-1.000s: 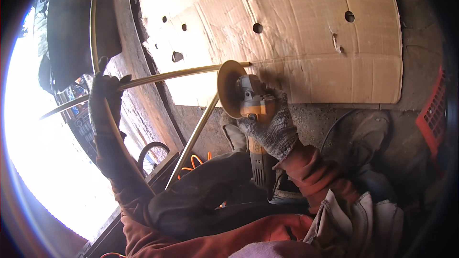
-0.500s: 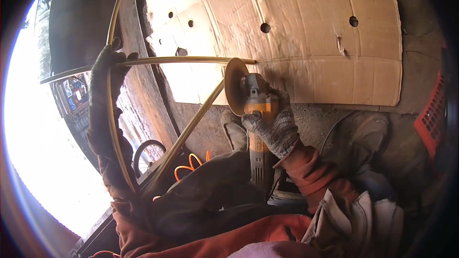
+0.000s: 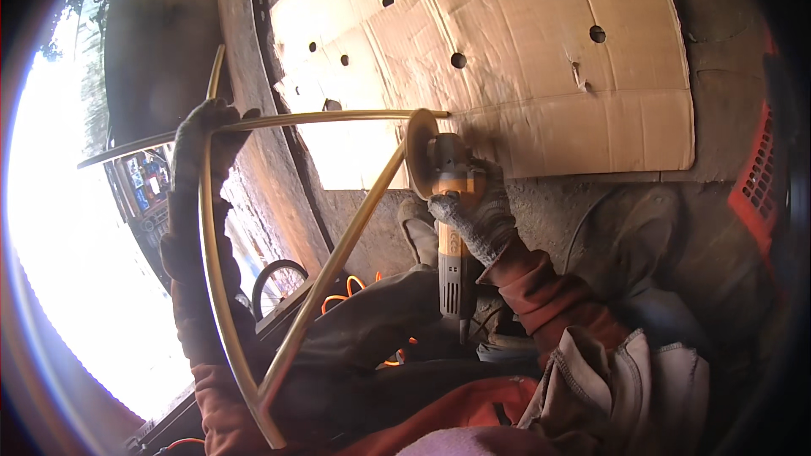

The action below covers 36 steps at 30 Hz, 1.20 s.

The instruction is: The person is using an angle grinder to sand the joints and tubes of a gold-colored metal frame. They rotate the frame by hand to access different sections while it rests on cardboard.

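My left hand (image 3: pixel 203 139), in a dark glove, is closed around the brass-coloured metal frame (image 3: pixel 336 257) where its bars cross. The frame has a curved bar, a slanted bar and a long crossbar; the first two meet low down near my left sleeve. In a grey knit glove, my right hand (image 3: pixel 486 224) is wrapped round a yellow and grey angle grinder (image 3: pixel 456 186). Its round disc (image 3: pixel 420 152) stands beside the slanted bar's upper end, overlapping the crossbar near its right end. Whether the disc touches the metal I cannot tell.
A large cardboard sheet (image 3: pixel 541 101) with punched holes lies on the ground ahead. Right of it is a red plastic crate (image 3: pixel 754 169). An orange coiled hose (image 3: pixel 342 295) and a wheel (image 3: pixel 274 287) show at lower left. A shoe (image 3: pixel 418 232) is below the disc.
The frame has come lower in the picture, and the lower joint of its bars now shows. My left hand moved down and slightly right with it. The grinder shifted a little, still held.
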Tool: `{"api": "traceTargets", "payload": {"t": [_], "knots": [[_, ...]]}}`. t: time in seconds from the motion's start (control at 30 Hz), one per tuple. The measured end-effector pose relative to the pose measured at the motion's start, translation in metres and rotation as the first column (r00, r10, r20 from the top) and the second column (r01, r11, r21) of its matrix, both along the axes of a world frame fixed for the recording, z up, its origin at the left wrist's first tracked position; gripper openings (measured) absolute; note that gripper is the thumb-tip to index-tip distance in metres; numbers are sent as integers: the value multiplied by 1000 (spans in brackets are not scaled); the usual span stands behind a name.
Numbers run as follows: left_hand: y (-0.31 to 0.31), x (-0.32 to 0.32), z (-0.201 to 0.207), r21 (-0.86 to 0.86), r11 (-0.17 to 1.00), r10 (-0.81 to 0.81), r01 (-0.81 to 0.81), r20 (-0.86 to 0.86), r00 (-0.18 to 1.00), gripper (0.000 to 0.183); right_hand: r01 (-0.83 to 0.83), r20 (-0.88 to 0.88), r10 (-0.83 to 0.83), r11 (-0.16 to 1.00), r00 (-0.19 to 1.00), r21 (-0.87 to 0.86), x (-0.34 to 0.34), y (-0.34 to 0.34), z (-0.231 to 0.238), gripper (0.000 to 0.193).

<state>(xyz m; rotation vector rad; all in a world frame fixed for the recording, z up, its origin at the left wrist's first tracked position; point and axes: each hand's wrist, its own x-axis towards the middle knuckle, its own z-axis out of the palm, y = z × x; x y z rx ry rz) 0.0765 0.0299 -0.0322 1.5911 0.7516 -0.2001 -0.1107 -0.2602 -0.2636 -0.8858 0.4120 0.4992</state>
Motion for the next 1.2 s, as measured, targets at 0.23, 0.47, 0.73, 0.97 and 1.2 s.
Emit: {"api": "traceTargets", "payload": {"t": [0.23, 0.47, 0.73, 0.97, 1.2], "knots": [[36, -45, -2, -13, 989, 150, -149, 33, 988, 13, 25, 14, -24, 1000, 1000, -8, 8, -3, -4, 78], [31, -54, 3, -99, 983, 160, -152, 79, 984, 13, 232, -369, -92, 906, 925, 355, 7, 3, -34, 52], [-19, -29, 7, 68, 981, 169, -180, 144, 975, 29, -27, -35, 28, 998, 999, 53, -14, 16, -62, 79], [-17, -19, 0, 47, 997, 51, -62, 213, 976, 31, -101, 89, 99, 995, 991, 20, 7, 5, -51, 69], [-10, -26, 6, -472, 872, 11, 127, 278, 960, 47, -12, -3, 12, 985, 1000, 173, 21, -53, 2, 63]]}}
